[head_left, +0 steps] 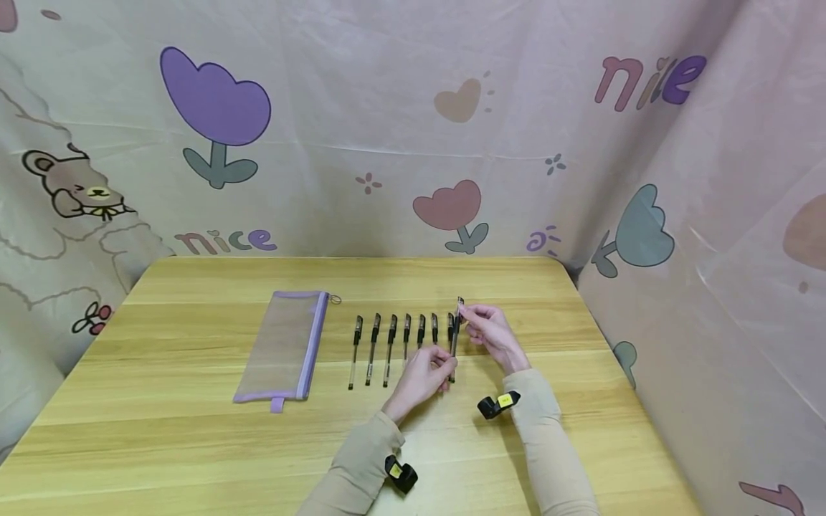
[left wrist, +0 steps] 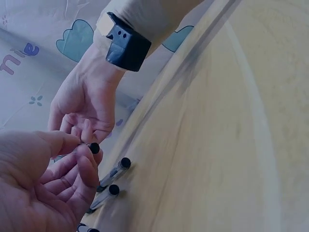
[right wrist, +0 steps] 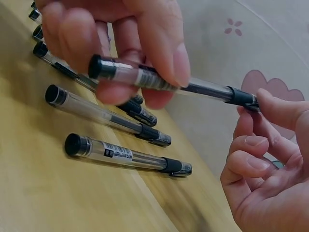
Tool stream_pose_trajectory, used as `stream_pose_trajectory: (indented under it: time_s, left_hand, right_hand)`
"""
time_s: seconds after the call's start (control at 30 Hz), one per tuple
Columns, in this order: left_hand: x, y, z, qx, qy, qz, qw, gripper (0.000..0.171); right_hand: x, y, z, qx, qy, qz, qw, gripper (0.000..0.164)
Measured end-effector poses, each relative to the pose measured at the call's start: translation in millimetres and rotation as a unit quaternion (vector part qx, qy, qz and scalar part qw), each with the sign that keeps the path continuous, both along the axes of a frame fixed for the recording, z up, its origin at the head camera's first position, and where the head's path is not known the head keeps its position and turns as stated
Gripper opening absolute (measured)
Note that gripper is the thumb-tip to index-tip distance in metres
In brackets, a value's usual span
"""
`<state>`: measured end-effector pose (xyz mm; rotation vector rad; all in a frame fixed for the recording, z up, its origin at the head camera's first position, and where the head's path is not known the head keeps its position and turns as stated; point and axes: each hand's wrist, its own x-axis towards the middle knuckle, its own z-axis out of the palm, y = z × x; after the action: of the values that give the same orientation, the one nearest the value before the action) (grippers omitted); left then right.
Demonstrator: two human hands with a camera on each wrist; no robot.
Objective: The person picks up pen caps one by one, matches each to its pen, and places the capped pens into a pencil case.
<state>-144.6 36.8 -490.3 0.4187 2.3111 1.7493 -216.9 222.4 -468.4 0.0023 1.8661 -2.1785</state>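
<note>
Left of centre, head view: translucent mesh pouch (head_left: 276, 351), purple zipper edge, flat on wooden tabletop (head_left: 161, 430); small ring (head_left: 334, 299) at its upper right corner. Centre: seven capped gel pens (head_left: 407, 330) in upright row, black caps toward top of frame. Right of centre: left hand (head_left: 422, 378) reaches over row's right-hand pens, pinching lower end of eighth gel pen (head_left: 455, 340), clear barrel, raised off tabletop at row's right end. Farther right: right hand (head_left: 493, 337) pinches same pen's cap end.
</note>
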Motion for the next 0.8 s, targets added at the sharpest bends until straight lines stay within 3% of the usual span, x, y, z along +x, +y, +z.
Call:
stream_pose_trajectory:
  time_s: [0.2,0.33,0.5,0.8]
  left_hand:
    - [1.6,3.5,-2.8,0.001,-0.001,-0.003,1.0000,0.018]
    - [0.8,7.2,-5.2,0.029,-0.014,0.000,0.9995,0.019]
    - [2.3,12.0,-2.7,0.077,-0.057,0.032,0.9948,0.019]
    - [6.6,19.9,-1.6,0.114,-0.103,0.074,0.9855,0.017]
  right_hand:
    - [-1.3,-4.1,-1.0,0.000,0.008,0.001,1.000,0.014]
    - [-0.9,-6.5,-0.5,-0.020,0.004,-0.005,1.000,0.015]
    - [-1.0,-6.7,-1.1,-0.041,-0.009,-0.015,0.999,0.026]
    - [-1.5,-9.0,-4.8,-0.045,-0.020,-0.005,0.999,0.026]
